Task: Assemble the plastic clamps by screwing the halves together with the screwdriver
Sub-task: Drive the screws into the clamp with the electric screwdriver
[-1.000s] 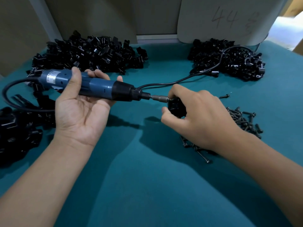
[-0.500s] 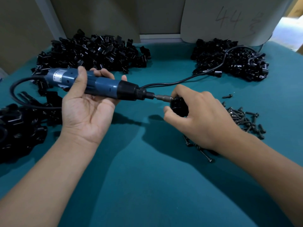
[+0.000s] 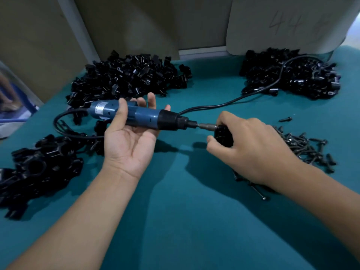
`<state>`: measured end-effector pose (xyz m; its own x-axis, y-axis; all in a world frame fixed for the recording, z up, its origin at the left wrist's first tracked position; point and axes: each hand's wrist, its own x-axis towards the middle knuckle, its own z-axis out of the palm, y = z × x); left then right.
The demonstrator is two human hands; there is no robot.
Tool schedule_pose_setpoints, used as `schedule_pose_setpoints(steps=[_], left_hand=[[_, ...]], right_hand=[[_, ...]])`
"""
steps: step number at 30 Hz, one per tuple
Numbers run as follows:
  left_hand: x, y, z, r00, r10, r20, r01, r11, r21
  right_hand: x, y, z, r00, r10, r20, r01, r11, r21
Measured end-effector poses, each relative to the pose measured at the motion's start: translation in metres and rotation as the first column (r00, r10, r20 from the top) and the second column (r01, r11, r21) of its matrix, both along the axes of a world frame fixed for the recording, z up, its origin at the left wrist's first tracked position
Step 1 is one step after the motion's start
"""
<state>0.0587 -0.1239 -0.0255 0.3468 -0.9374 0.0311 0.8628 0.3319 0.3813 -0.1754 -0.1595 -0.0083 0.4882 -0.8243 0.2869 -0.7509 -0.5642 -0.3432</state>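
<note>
Teal cloth covers the surface (image 3: 194,221), which backs onto beige panels, one of them marked with a handwritten "44" (image 3: 286,24). Three heaps of black plastic clamp parts lie on it: a broad far-left pile (image 3: 128,78), a far-right pile (image 3: 303,78), and a near-left pile (image 3: 39,168) of bulkier pieces with round openings. The left hand (image 3: 128,141) is palm up and cradles a blue electric screwdriver (image 3: 136,115) that lies horizontally across the fingers, thumb pressed over the top of the blue body, fingertips showing past its far side. The black collar of the tool points right, and its metal bit (image 3: 206,126) reaches straight into a black clamp (image 3: 224,135) held in the right hand (image 3: 251,149). That hand is closed around the clamp with the thumb underneath and the fingers wrapped over the top, so most of the piece is hidden; it is held above the cloth, in the middle of the surface, with a shadow beneath it. A black power cord (image 3: 214,105) leaves the rear of the screwdriver, loops on the left and runs behind the tool to the far-right pile, lying across it. Dark screws (image 3: 307,147) are scattered in a loose heap just right of the right hand, partly under the wrist, and a single screw (image 3: 285,119) lies apart, farther back.
</note>
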Motion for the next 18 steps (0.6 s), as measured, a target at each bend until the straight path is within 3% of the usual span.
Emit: schedule_pose_setpoints(steps=[6,12,18], left_hand=[[0.0070,0.0070,-0.0007,1.000,0.000,-0.004,-0.001,0.995,-0.100],[-0.0013,0.0027,-0.0001,1.000,-0.003,0.002,0.003,0.998,-0.060],[0.0030,0.0047,0.0014,0.999,-0.049,-0.001,0.049,0.991,-0.125]], right_hand=[[0.0014,0.0052,0.0021,0.998,0.019,0.059,-0.018,1.000,-0.006],[-0.0046,-0.0003,0.0028,0.997,0.028,0.072,-0.031,0.999,0.037],[-0.0054,-0.0019,0.0013,0.993,0.041,0.107,-0.050,0.995,0.086]])
